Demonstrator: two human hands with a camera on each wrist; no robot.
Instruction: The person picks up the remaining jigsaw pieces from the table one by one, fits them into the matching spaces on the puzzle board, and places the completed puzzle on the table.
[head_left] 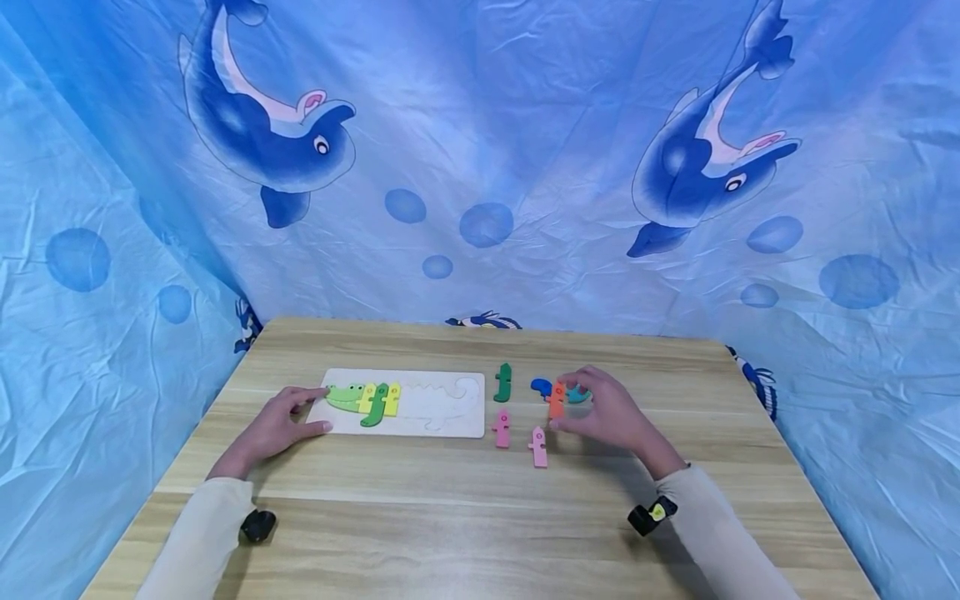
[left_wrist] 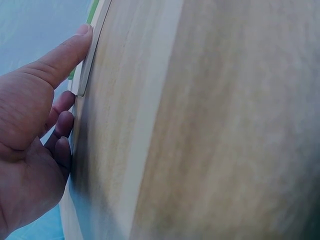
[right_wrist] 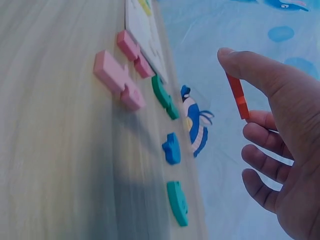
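Note:
A pale wooden puzzle board (head_left: pixel 442 421) with a crocodile outline lies on the table. At its left end sit a light green crocodile head (head_left: pixel 343 399), a yellow piece (head_left: pixel 366 400), a green leg piece (head_left: pixel 377 407) and another yellow piece (head_left: pixel 392 402). My left hand (head_left: pixel 273 429) touches the board's left end, thumb at the near corner and forefinger by the head piece. Between thumb and fingertips, my right hand (head_left: pixel 606 410) pinches an orange puzzle piece (head_left: pixel 557 402). The right wrist view shows that orange piece (right_wrist: pixel 237 97) raised off the table, its other fingers loosely bent.
Right of the board lie a dark green piece (head_left: pixel 503 383) and two pink pieces, one nearer the board (head_left: pixel 502 429), one closer to me (head_left: pixel 538 450). A blue piece (right_wrist: pixel 171 148) and a teal piece (right_wrist: pixel 177 202) lie beyond the right hand. Blue dolphin-print cloth (head_left: pixel 480 125) surrounds the table.

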